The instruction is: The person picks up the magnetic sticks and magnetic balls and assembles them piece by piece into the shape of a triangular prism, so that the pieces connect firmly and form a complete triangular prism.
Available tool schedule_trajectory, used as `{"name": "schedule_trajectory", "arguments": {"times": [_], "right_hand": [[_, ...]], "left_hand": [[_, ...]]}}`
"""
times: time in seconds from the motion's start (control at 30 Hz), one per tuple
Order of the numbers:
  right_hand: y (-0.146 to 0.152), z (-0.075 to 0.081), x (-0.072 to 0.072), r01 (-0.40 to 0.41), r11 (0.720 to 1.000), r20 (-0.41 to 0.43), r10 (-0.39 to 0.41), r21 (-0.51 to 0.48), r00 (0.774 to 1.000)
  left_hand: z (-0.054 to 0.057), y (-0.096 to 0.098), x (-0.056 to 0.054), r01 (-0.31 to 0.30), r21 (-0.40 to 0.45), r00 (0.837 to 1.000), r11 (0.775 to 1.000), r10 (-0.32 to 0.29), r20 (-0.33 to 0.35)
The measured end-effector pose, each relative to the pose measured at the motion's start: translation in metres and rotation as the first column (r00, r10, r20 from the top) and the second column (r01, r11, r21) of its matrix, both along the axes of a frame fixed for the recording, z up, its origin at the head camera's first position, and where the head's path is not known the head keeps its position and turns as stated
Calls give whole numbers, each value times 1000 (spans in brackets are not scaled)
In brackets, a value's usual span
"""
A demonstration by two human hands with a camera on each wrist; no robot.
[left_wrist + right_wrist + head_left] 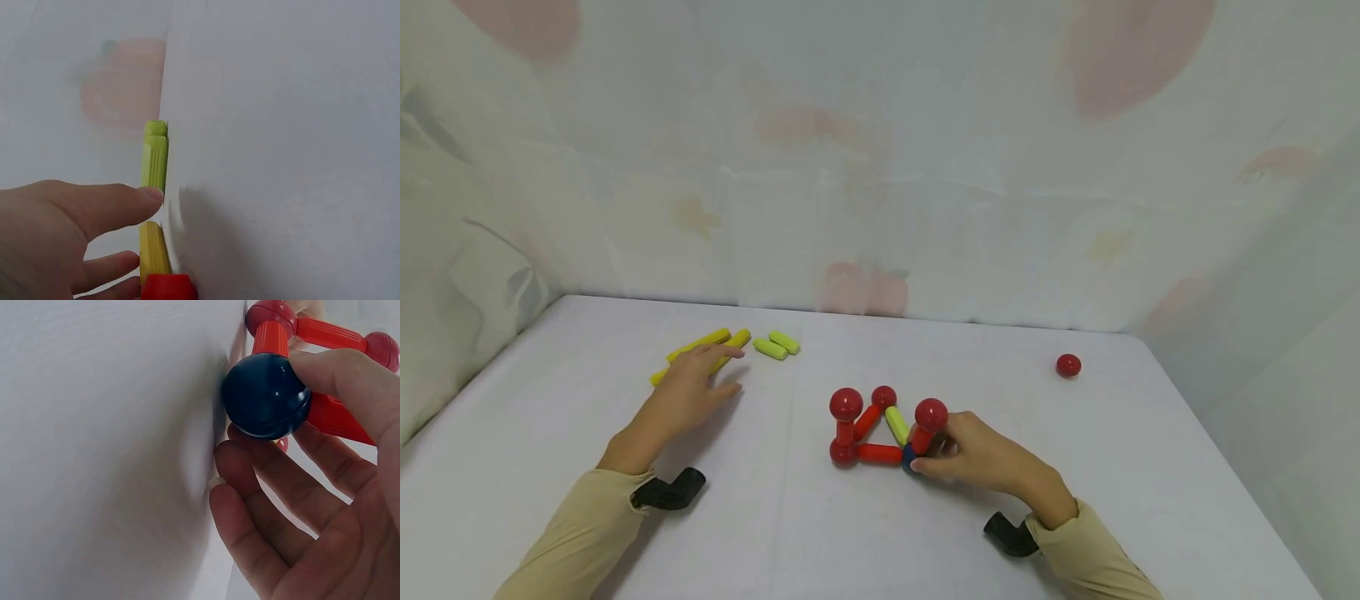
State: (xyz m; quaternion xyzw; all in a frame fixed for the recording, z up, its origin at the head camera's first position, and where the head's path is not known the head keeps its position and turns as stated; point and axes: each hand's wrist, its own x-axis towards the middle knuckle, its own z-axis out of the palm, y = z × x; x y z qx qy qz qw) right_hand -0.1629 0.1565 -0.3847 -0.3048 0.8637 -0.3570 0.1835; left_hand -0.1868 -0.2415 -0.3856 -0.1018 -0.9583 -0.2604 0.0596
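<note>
In the head view, my right hand [973, 454] grips the dark blue ball [265, 397] at the near right corner of a triangular frame of balls and rods. Red rods [880, 454] run along the frame's front and left sides, a yellow-green rod [897, 425] along its right. Red balls [883, 397] form the other corners. Upright red rods at both front corners carry red balls [846, 404]. My left hand [688, 396], fingers loosely spread, reaches over yellow rods [700, 342]. A red piece's end [169, 287] shows near its fingers in the left wrist view.
Two short yellow-green rods [777, 344] lie right of the yellow ones, toward the back. A lone red ball [1068, 365] sits at the back right of the white-covered table [820, 533]. A patterned cloth [880, 167] hangs behind the table's back edge.
</note>
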Motion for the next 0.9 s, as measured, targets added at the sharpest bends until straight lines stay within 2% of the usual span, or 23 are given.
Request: {"name": "schedule_trajectory", "arguments": {"times": [0.2,0.43,0.63,0.9], "right_hand": [[0,0,1,-2,1000,-3,2,-1,1000],[1,0,0,4,1000,4,-4,2,1000],[1,0,1,8,1000,9,-8,1,1000],[1,0,1,20,1000,24,-20,10,1000]], "left_hand": [[1,0,2,-23,-6,999,1000,23,23],[2,0,1,-28,-14,1000,1000,28,10],[2,3,-1,-40,-21,998,999,41,42],[1,7,-1,-36,-113,994,993,47,94]]}}
